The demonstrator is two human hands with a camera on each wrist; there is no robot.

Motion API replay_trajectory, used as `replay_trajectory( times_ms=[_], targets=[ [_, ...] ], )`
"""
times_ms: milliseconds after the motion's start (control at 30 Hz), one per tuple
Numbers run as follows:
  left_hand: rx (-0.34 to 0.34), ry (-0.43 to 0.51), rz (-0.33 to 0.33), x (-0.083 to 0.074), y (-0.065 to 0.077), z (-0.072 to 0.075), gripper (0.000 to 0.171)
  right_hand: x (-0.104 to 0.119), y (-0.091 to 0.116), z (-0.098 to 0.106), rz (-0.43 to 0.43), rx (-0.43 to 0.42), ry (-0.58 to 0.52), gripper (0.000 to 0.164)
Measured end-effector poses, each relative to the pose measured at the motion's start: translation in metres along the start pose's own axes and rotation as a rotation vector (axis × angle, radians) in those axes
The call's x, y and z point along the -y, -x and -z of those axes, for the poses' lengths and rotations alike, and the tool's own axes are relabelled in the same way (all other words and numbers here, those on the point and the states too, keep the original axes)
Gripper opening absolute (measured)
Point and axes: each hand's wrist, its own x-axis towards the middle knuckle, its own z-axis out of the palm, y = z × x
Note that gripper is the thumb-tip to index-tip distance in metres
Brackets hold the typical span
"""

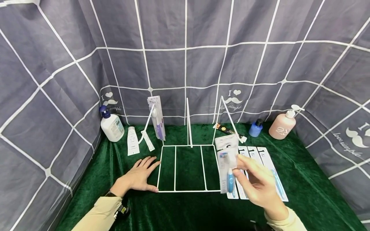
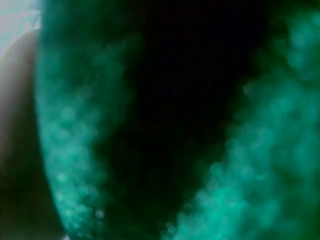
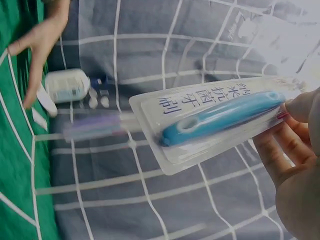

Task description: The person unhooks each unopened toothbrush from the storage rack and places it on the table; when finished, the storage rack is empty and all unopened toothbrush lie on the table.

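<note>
My right hand (image 1: 257,183) pinches a packaged toothbrush (image 1: 224,166) with a blue handle between thumb and fingers. The pack is held up over the right end of a white wire rack (image 1: 188,191); in the right wrist view its clear blister and printed card (image 3: 167,105) show closely. My left hand (image 1: 141,175) rests on the green cloth with fingers spread, its thumb touching the rack's front left corner. A purple toothbrush pack (image 1: 157,118) stands upright at the rack's left divider. The left wrist view shows only blurred green cloth and part of the hand.
Several toothbrush packs (image 1: 270,160) lie at the right. A white pump bottle (image 1: 113,128), a white tube (image 1: 133,142) and a smaller tube (image 1: 148,140) are at the left. Behind the rack's right side are a black tube (image 1: 226,129), a blue bottle (image 1: 255,129) and a pink pump bottle (image 1: 281,126).
</note>
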Motion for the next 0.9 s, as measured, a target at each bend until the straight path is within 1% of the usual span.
replay_trajectory(
  times_ms=[100, 167, 233, 367, 533, 667, 833, 900],
  targets=[
    [0.007, -0.002, 0.003, 0.000, 0.000, 0.000, 0.111, 0.003, -0.003, 0.015, 0.002, -0.059, 0.002, 0.033],
    [0.002, 0.002, -0.002, 0.000, 0.000, 0.001, 0.110, 0.004, -0.004, 0.028, -0.018, -0.095, 0.007, 0.033],
    [-0.007, 0.007, -0.009, -0.001, 0.000, 0.002, 0.110, 0.006, -0.003, 0.042, -0.056, -0.130, 0.007, 0.034],
    [-0.013, -0.001, -0.011, -0.002, 0.000, 0.002, 0.110, 0.004, 0.007, 0.073, -0.142, -0.183, 0.044, 0.038],
    [-0.013, 0.001, -0.009, -0.002, 0.000, 0.001, 0.110, -0.001, 0.022, 0.109, -0.246, -0.217, 0.115, 0.039],
    [-0.015, -0.004, -0.011, -0.001, -0.001, 0.001, 0.110, -0.004, 0.032, 0.130, -0.350, -0.212, 0.232, 0.039],
    [-0.015, -0.010, -0.015, -0.001, -0.001, 0.001, 0.110, -0.006, 0.044, 0.145, -0.502, -0.183, 0.477, 0.041],
    [-0.013, -0.013, -0.013, -0.001, 0.000, 0.001, 0.110, -0.007, 0.050, 0.150, -0.577, -0.169, 0.572, 0.042]
  ],
)
